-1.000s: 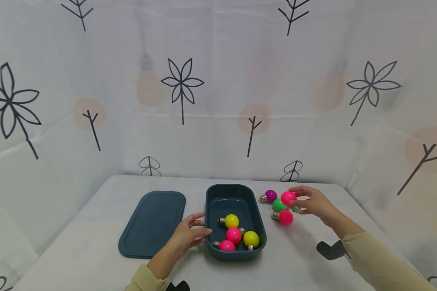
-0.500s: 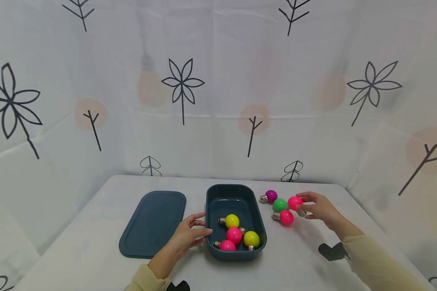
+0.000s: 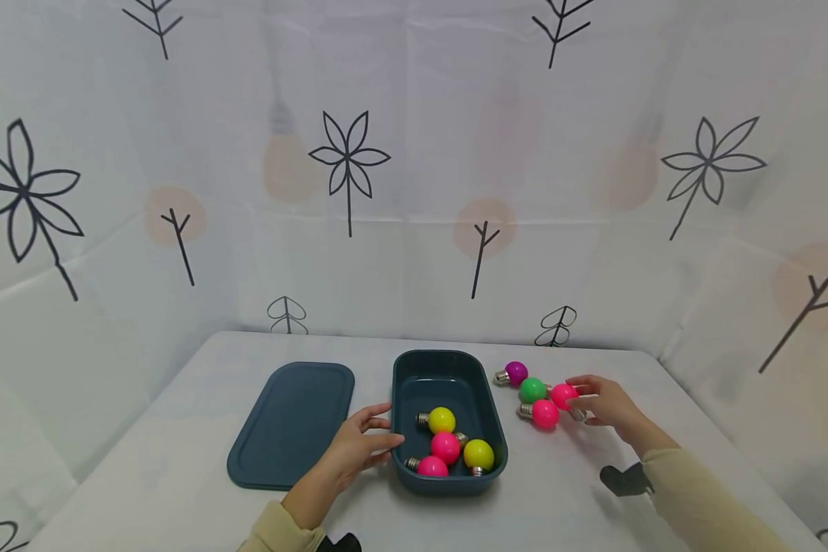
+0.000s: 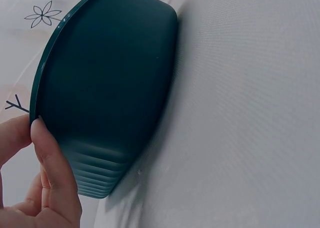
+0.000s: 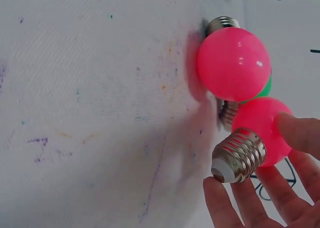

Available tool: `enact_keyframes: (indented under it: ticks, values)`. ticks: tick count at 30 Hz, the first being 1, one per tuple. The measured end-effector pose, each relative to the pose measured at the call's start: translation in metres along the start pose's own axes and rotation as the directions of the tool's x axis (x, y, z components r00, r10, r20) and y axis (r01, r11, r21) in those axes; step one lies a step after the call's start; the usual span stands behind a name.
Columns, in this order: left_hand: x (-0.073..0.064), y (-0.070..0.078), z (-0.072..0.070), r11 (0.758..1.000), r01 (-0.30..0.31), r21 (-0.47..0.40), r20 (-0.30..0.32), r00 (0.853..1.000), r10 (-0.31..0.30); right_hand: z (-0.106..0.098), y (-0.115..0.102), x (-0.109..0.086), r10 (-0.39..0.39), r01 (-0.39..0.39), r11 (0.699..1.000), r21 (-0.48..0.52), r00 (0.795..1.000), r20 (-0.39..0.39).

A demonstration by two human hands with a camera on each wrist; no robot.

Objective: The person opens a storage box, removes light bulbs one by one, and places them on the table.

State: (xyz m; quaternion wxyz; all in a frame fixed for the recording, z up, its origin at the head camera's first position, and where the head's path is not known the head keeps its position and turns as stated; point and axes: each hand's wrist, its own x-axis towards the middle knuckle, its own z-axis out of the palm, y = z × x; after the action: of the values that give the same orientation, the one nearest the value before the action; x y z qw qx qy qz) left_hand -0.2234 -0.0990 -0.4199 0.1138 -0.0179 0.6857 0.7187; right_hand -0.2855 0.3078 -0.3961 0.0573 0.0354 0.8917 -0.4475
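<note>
My right hand [image 3: 606, 402] holds a pink light bulb [image 3: 563, 395] at the right of the table, thumb against its globe. In the right wrist view the bulb's silver screw base [image 5: 239, 155] points away from the globe, close to the fingertips. Beside it lie a second pink bulb [image 3: 545, 414], a green bulb [image 3: 532, 390] and a purple bulb [image 3: 516, 373]. My left hand [image 3: 360, 443] pinches the left rim of a dark teal box [image 3: 448, 486]. Inside the box rest two yellow bulbs [image 3: 442, 419] and two pink bulbs [image 3: 445, 448], all toward its near end.
A flat dark teal lid [image 3: 291, 425] lies on the white table [image 3: 179, 437] left of the box. Behind the table hangs a white cloth [image 3: 400, 268] printed with plants.
My right hand has moved right and lower with the pink bulb, now beside the green bulb and the other pink one. The left hand stays at the box rim.
</note>
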Motion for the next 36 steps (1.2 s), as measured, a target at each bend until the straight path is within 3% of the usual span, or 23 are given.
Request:
enact_keyframes:
  ticks: [7,20,36]
  values:
    - [0.000,0.000,0.000,1.000,0.000,0.001,0.003,1.000,0.000,0.003,0.002,0.001,-0.035,0.035,0.999,-0.013,0.999,0.024]
    - [0.000,-0.001,0.000,1.000,-0.005,0.000,0.006,1.000,0.005,0.008,0.000,0.003,-0.003,0.004,0.999,-0.039,1.000,0.028]
    - [-0.001,0.000,0.001,1.000,-0.001,0.003,-0.003,1.000,0.001,-0.004,-0.005,-0.001,0.030,-0.029,0.998,-0.054,0.999,0.027]
